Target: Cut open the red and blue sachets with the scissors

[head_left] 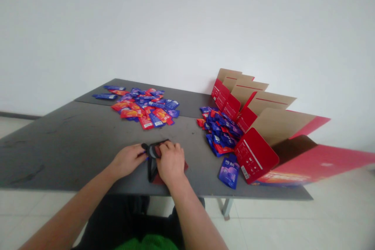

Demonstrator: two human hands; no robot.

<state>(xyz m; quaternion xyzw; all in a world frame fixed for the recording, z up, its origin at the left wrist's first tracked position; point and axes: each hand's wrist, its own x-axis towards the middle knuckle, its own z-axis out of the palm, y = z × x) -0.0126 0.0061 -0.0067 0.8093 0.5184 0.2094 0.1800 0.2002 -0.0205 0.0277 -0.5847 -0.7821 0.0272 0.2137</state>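
Near the front edge of the table, both my hands are at a small black-framed device (pixel 150 170) with a round dark part on top and a reddish-brown base. My right hand (pixel 171 162) is closed over its right side, fingers curled down onto it. On the left side, my left hand (pixel 127 160) has its fingers bent together against the device. A sliver of blue-purple shows at those fingertips; what they pinch is mostly hidden. A purple pouch (pixel 229 172) lies flat to the right, apart from my hands.
Red and purple pouches (pixel 146 105) lie in a loose pile at the back left of the grey table (pixel 73 136). A second pile of pouches (pixel 218 131) is at the right, against a row of open red cardboard boxes (pixel 258 154). A white wall stands behind.
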